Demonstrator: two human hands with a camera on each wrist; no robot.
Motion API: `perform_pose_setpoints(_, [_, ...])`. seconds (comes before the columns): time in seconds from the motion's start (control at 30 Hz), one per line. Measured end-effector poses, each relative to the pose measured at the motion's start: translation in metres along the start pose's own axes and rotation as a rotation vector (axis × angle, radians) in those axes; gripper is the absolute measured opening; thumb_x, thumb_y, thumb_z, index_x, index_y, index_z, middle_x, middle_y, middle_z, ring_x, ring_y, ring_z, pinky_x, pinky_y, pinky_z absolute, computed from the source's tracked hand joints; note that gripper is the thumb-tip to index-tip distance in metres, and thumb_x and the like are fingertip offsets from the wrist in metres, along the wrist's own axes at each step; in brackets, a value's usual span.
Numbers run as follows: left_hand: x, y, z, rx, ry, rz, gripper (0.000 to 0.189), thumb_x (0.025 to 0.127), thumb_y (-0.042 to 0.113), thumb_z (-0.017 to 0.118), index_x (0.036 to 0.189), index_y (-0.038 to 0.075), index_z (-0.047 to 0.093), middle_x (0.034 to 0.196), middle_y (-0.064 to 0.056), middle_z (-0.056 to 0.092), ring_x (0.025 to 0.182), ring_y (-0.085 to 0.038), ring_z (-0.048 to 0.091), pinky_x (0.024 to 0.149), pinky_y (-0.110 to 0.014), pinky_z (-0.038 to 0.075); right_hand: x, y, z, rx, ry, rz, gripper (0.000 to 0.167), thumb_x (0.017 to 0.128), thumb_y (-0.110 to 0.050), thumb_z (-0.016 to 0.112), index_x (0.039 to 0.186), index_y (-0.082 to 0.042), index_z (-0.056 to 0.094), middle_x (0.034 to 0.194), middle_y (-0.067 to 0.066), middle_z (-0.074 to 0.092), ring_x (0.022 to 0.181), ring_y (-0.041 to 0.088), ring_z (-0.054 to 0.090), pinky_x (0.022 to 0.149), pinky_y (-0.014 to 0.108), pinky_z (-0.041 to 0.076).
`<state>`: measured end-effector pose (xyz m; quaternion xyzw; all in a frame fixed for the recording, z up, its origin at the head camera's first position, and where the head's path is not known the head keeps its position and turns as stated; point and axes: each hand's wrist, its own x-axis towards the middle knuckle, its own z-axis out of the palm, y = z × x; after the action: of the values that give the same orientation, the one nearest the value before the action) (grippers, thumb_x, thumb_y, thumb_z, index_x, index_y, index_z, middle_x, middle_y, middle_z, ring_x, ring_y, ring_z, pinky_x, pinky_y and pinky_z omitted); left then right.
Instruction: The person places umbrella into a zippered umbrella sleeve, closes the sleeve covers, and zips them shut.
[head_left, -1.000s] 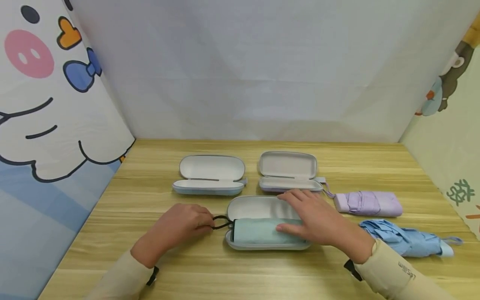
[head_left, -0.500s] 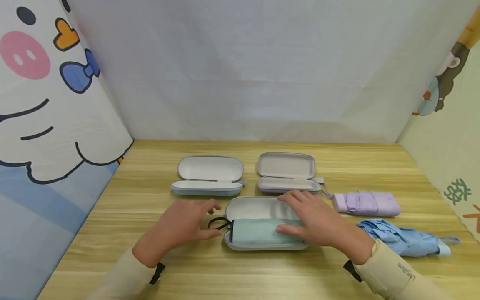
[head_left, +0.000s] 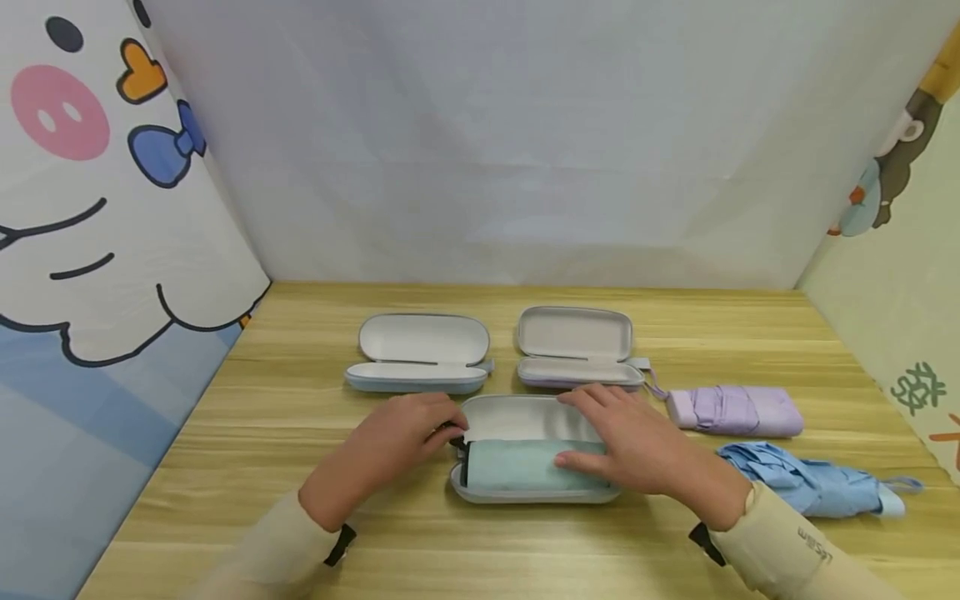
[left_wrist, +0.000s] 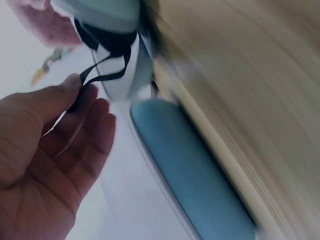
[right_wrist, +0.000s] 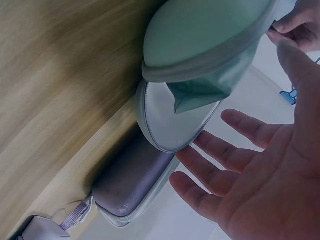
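On my far left hangs a wall cloth (head_left: 78, 250) with a big pink pig nose, an orange heart and a blue bow. Then comes my left hand (head_left: 401, 437), in a cream sleeve. My thumb and finger pinch the black strap (left_wrist: 109, 77), and my other fingers are a bit bent. Just behind that hand sits a light blue case (head_left: 416, 384) with its lid up, white inside.

The strap goes to the left end of the green umbrella (head_left: 517, 464). This umbrella lies on its side in the bottom half of the pale green case (head_left: 536, 497), right in front of me on the wood table (head_left: 487, 554). The case's lid stands up behind it. Behind this case, a bit to the right, is a purple case (head_left: 576, 368), with its lid up too.

My right hand (head_left: 633, 442) has its fingers spread and nearly straight. My fingertips are by the lid's edge and my thumb is over the green umbrella; I can't tell how hard it touches. Past that hand, the purple umbrella (head_left: 738, 410) lies by the purple case. The crumpled blue umbrella (head_left: 810, 482) lies in front of it, its loop pointing right.
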<state>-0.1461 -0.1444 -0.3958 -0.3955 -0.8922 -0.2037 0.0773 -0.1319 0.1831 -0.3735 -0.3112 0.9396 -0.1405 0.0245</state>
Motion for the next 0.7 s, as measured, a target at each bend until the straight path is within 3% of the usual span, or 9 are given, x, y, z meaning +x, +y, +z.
perform_pose_setpoints(0.1, [0.01,0.007,0.006,-0.053,0.011,0.015,0.009,0.093,0.011,0.077,0.102,0.011,0.076,0.096,0.003,0.071,0.086,-0.009,0.067,0.077,-0.025,0.056,0.0,0.0,0.0,-0.004,0.001,0.001,0.072,0.095,-0.063,0.064,0.144,-0.01,0.055,0.14,0.012,0.057,0.127,0.039,0.055,0.098,0.063,0.047])
perform_pose_setpoints(0.3, [0.023,0.018,0.019,-0.12,0.027,-0.071,0.016,0.087,0.01,0.082,0.093,0.011,0.067,0.089,0.003,0.071,0.079,-0.009,0.067,0.069,-0.025,0.055,0.0,0.0,0.002,-0.001,0.004,0.001,0.073,0.094,-0.064,0.064,0.143,-0.01,0.056,0.138,0.011,0.058,0.127,0.038,0.056,0.098,0.062,0.047])
perform_pose_setpoints(0.43, [0.026,0.022,0.025,-0.166,0.021,-0.112,0.014,0.085,0.014,0.083,0.088,0.013,0.07,0.084,0.005,0.072,0.075,-0.004,0.066,0.066,-0.021,0.054,0.001,-0.001,0.003,0.0,0.004,-0.004,0.074,0.094,-0.064,0.064,0.143,-0.01,0.056,0.138,0.01,0.058,0.127,0.037,0.056,0.098,0.062,0.047])
perform_pose_setpoints(0.57, [0.024,0.022,0.019,-0.26,-0.042,-0.098,0.013,0.089,0.015,0.08,0.099,0.008,0.076,0.089,0.002,0.076,0.08,-0.004,0.07,0.071,-0.022,0.056,0.001,-0.001,0.002,-0.003,0.0,-0.007,0.073,0.095,-0.064,0.064,0.144,-0.01,0.056,0.138,0.01,0.058,0.127,0.037,0.055,0.099,0.062,0.046])
perform_pose_setpoints(0.7, [0.02,0.021,0.009,-0.259,-0.183,-0.029,0.031,0.091,0.023,0.08,0.116,0.005,0.077,0.106,-0.002,0.077,0.098,-0.007,0.07,0.083,-0.025,0.056,0.0,0.0,0.002,-0.014,0.005,-0.016,0.074,0.094,-0.065,0.063,0.143,-0.01,0.056,0.137,0.01,0.058,0.126,0.038,0.056,0.097,0.062,0.047])
